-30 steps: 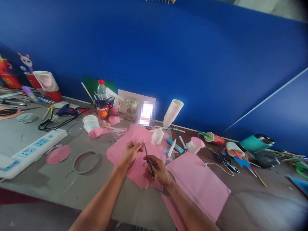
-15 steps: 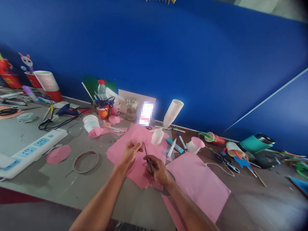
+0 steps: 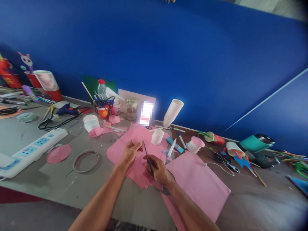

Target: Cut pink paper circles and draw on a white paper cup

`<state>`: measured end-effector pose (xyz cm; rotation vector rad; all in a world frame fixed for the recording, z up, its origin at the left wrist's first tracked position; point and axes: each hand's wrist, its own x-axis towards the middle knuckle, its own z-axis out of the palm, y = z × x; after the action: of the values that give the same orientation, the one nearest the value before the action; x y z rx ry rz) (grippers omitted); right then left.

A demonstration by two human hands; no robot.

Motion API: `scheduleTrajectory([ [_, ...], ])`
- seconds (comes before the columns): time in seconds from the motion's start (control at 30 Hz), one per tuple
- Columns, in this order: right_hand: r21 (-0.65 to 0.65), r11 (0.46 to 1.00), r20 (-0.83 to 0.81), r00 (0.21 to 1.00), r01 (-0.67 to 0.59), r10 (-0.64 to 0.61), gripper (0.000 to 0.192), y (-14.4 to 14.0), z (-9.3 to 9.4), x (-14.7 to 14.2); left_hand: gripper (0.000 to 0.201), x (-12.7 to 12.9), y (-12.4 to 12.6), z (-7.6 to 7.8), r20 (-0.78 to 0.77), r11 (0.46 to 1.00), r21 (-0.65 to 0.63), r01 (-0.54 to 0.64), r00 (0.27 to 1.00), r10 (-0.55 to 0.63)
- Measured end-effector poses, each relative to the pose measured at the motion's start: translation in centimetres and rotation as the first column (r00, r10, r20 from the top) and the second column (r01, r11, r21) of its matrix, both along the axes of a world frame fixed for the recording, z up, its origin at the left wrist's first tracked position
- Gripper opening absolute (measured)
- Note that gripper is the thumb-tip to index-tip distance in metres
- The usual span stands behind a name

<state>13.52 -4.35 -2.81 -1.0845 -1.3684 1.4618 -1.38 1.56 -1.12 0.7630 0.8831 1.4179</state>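
Pinching a pink paper circle (image 3: 137, 136) mid-frame, the left hand (image 3: 130, 154) grips its floppy, tearable edge (right hand (image 3: 157, 168) holds scissors (image 3: 147, 155)).

We have one head-worn view, looking forward and down from close above the worktop (image 3: 29, 192) toward the blue wall (image 3: 168, 48) behind it, tilted slightly.
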Motion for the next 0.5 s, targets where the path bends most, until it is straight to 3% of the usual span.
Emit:
scheduleTrajectory([
  [0.23,0.004,1.000,0.072,0.997,0.020,-0.020,0.032,-0.04,0.03,0.00,0.032,-0.11,-0.03,-0.03,-0.015,1.000,0.018,0.016,1.000,-0.015],
  [0.5,-0.002,1.000,0.042,0.999,0.023,-0.022,0.031,0.00,-0.48,0.02,0.032,-0.04,-0.01,-0.06,0.000,1.000,0.010,0.013,1.000,-0.013],
])
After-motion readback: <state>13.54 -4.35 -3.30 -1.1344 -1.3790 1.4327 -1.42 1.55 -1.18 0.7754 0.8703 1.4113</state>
